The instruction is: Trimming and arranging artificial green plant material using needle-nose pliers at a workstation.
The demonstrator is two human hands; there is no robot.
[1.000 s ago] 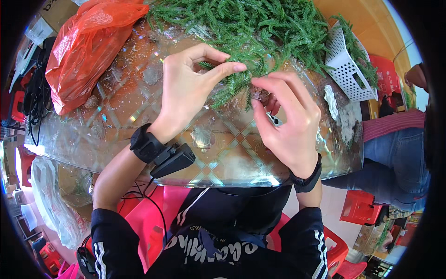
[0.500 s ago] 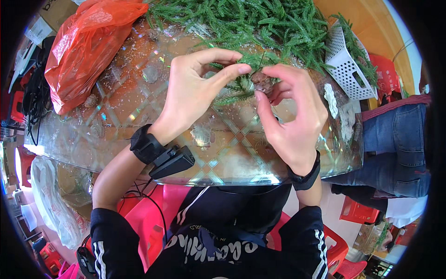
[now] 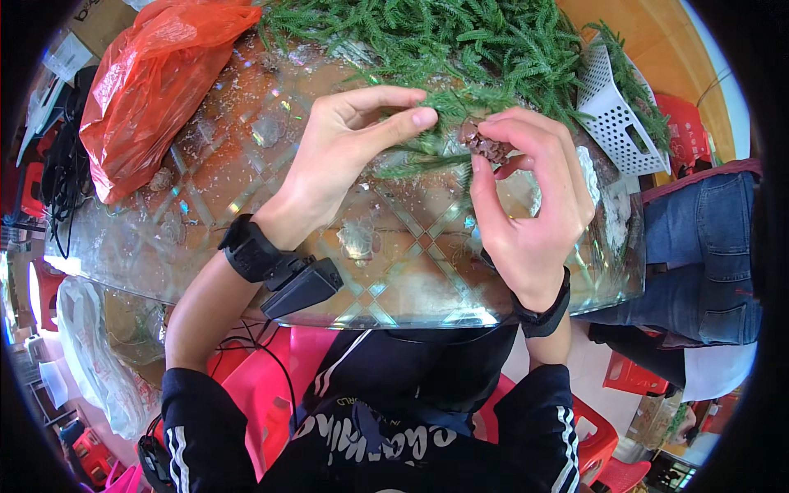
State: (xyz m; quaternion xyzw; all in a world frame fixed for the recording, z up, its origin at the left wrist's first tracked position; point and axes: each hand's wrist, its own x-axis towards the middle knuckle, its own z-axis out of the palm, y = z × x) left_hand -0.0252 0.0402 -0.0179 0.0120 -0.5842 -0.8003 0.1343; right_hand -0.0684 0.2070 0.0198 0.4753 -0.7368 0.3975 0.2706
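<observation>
Between the thumb and fingers of my left hand (image 3: 329, 156) is the tip of a green artificial pine sprig (image 3: 454, 103), whose needled branches spread over the tabletop. My right hand (image 3: 538, 193) pinches a brown pine cone (image 3: 491, 148) from its right side, thumb below and fingers above. The cone sits at the right end of the sprig, close against its stems; whether the two are joined cannot be made out. Both hands are just above the patterned table (image 3: 411, 279), short of a large heap of similar sprigs (image 3: 493, 41).
A red plastic bag (image 3: 156, 99) lies at the left, with a small brown cone (image 3: 161, 178) beside it. At the right, a white perforated basket (image 3: 612, 111) holds more greenery. White flecks litter the tabletop. A person in jeans (image 3: 699, 246) stands at the right edge.
My right hand and the pine cone have shifted slightly right, a little away from my left fingertips. The cone shows more fully now. My left hand has barely moved.
</observation>
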